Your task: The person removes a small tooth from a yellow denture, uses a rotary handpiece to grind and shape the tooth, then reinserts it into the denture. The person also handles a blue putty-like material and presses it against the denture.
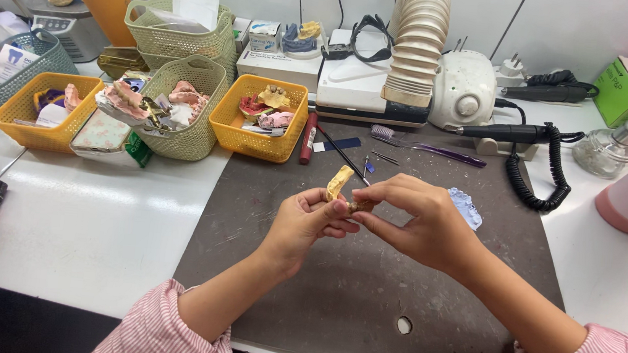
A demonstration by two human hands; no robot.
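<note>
Item in hand: a small yellow dental cast (341,184), pale stone colour, irregular in outline, held above the middle of the dark work mat (333,293). One end rises clear of the fingers; the lower part is hidden behind them. The left hand (301,225) pinches it from below, fingers closed on it. The right hand (421,221) grips it from the other side, thumb and forefinger closed on its edge.

Just behind the right hand, flat on the mat: a light blue dental tray (467,207), partly covered by that hand. Further back on the mat: a red marker (308,137), a thin black instrument (342,152), a purple-handled brush (424,146).

At the mat's far left corner: a yellow basket (257,142) of pink and yellow casts. Beside it, a green basket (189,137), similar contents. At right: a black handpiece (504,131) with coiled cord (532,182).
</note>
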